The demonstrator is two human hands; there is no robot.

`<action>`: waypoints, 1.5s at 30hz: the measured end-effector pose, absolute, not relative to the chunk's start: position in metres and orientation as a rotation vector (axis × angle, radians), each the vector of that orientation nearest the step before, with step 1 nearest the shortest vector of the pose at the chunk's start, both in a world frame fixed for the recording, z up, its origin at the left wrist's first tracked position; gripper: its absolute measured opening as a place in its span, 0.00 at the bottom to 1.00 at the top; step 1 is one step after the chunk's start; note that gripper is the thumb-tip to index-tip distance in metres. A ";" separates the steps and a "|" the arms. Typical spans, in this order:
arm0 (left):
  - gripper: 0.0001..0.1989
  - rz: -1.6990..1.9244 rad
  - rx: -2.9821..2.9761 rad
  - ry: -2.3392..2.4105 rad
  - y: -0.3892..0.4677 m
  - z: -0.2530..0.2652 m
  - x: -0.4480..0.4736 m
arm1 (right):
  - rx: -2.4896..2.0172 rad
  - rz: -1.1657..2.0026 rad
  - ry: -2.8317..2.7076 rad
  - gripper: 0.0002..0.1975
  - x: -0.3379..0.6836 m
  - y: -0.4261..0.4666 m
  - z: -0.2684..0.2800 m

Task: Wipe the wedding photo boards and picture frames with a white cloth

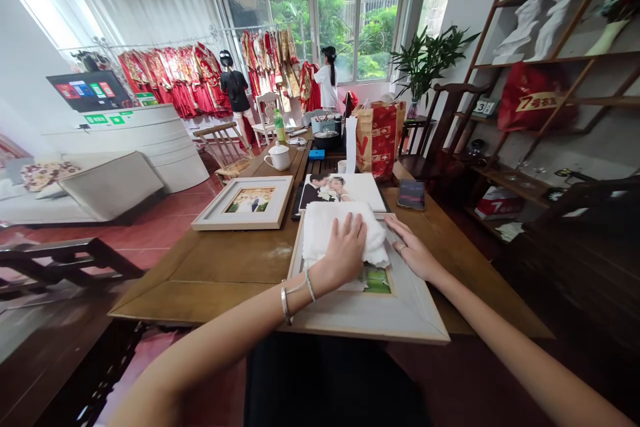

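Observation:
A folded white cloth [323, 230] lies over the upper part of a white picture frame [400, 307]. My left hand [345, 247] rests flat on the cloth with its fingers spread, pressing it down. My right hand [413, 247] lies along the frame's right border, fingers stretched out. Below the cloth, a green bit of the framed picture [377, 280] shows; the cloth and my left hand hide the rest. Beyond the frame is a print of two people [357, 188], partly overlapped by the cloth. To the left, a second white frame [277, 203] holds a small photo.
On the wooden table [215, 277] are a white lidded cup [279, 157], a phone [411, 195], a red-and-tan paper bag [380, 140] and a green bottle [279, 127]. Chairs stand around it. Two people [234, 90] are near racks of red garments [175, 80]. Shelves rise at right.

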State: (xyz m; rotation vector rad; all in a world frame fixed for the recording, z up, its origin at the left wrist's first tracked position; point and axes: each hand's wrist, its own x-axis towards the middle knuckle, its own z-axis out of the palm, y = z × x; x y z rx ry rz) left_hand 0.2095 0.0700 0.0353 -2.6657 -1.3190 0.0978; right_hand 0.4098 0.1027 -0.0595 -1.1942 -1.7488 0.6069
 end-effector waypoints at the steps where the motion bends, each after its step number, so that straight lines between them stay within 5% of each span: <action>1: 0.33 0.125 -2.683 -1.312 0.068 0.037 0.209 | -1.193 0.611 -1.750 0.31 0.410 0.103 -0.059; 14: 0.29 0.414 -3.002 -1.043 -0.056 0.076 0.170 | -1.171 0.610 -1.759 0.32 0.409 0.102 -0.061; 24: 0.40 0.245 -2.617 -1.415 0.028 0.041 0.194 | -1.196 0.623 -1.753 0.32 0.409 0.101 -0.058; 30: 0.35 0.080 -2.522 -1.401 0.064 0.039 0.195 | -1.209 0.617 -1.742 0.33 0.407 0.100 -0.057; 38: 0.29 0.151 -2.637 -1.154 -0.013 0.039 0.178 | -1.173 0.608 -1.740 0.32 0.409 0.102 -0.060; 45: 0.35 0.181 -2.757 -1.118 -0.046 0.031 0.160 | -1.163 0.605 -1.753 0.32 0.410 0.102 -0.061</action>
